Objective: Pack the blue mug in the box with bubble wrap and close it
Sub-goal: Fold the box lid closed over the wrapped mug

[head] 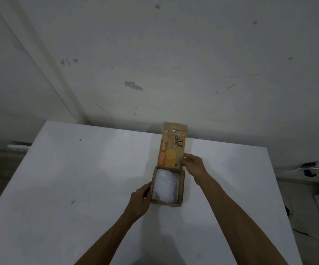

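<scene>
Bubble wrap fills the open box on the white table, hiding any blue mug. My left hand grips the box's left wall; farther off, my right hand pinches the upright lid flap by its right edge.

A white table stands against a scuffed, chipped white wall. Light is dim. Cables lie at right.
</scene>
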The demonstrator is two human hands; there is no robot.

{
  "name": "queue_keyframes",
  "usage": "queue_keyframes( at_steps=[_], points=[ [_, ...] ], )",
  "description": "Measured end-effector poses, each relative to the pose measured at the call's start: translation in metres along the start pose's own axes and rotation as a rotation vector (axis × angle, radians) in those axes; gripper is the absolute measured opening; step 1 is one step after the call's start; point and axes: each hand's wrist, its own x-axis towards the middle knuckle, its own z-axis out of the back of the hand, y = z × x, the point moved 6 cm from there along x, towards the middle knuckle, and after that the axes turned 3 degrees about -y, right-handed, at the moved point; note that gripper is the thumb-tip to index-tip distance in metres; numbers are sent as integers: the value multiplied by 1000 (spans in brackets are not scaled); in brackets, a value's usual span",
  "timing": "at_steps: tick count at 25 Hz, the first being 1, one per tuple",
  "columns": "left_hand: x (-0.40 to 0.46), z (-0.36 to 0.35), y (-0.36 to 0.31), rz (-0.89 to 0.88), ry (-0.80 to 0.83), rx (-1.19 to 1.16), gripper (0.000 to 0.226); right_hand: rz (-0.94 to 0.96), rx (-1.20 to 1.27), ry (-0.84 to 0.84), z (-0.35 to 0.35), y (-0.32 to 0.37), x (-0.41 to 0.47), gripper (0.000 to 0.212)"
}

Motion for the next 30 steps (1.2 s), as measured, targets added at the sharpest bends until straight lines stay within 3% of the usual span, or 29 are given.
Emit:
queue_keyframes(
  at_steps=[4, 9, 12, 16, 17, 20, 22, 30],
  points=[
    [-4, 4, 1, 112, 23, -162, 31, 125, -5, 54, 12, 4, -26, 15],
    [-12, 1, 1, 286, 29, -440, 36, 347, -245, 2, 17, -30, -55, 35],
    [-13, 1, 1, 314, 35, -459, 35, 516, -359, -56, 6, -48, -71, 45],
    [-15, 2, -1, 335, 40, -488, 35, 580, -514, -55, -3, -68, -95, 43],
    [-16, 3, -2, 338, 39, -490, 36, 598, -555, -29, -8, -73, -104, 47],
    [-16, 2, -3, 337, 29, -438, 38, 674, -734, 93, -28, -90, -129, 94],
    [-16, 1, -4, 333, 21, -395, 37, 693, -809, 95, -37, -98, -136, 112],
    [-14, 2, -7, 303, 16, -317, 32, 603, -854, -174, -54, -110, -126, 96]
  ],
)
